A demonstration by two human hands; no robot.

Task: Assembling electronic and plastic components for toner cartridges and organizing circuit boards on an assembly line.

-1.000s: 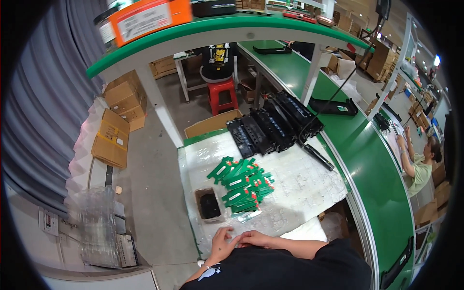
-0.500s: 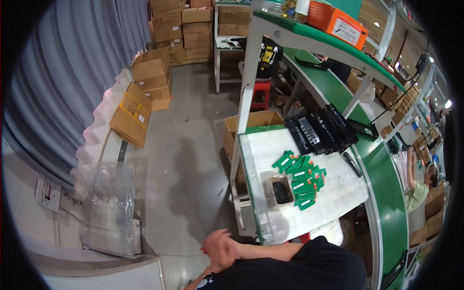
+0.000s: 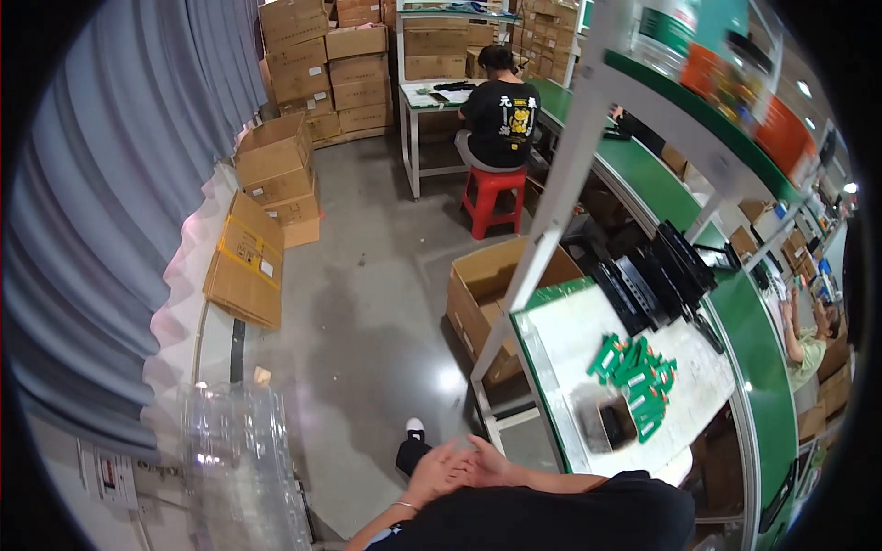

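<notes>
My left hand (image 3: pixel 439 475) and my right hand (image 3: pixel 491 466) meet in front of my body, above the grey floor. Their fingers are curled in and lie against each other. Whether anything small is between them I cannot make out. To their right stands a white-topped worktable (image 3: pixel 574 404). On it lie several green packets (image 3: pixel 643 376) with orange marks, beside a small open box (image 3: pixel 602 421) with dark contents. Black slotted equipment parts (image 3: pixel 648 280) are stacked at the table's far side. Neither hand touches the table.
An open carton (image 3: pixel 469 303) stands beyond the table's post. Farther off, a person (image 3: pixel 501 115) sits on a red stool (image 3: pixel 494 197). A green conveyor (image 3: pixel 767 376) runs along the right. Flattened cardboard (image 3: pixel 246 257) and clear plastic sheeting (image 3: pixel 234 450) are at the left, below a grey curtain (image 3: pixel 119 211).
The view has shifted, so the table and packets appear farther right and lower. The seated person and my shoe have come into view. My hands stay together, less blurred now.
</notes>
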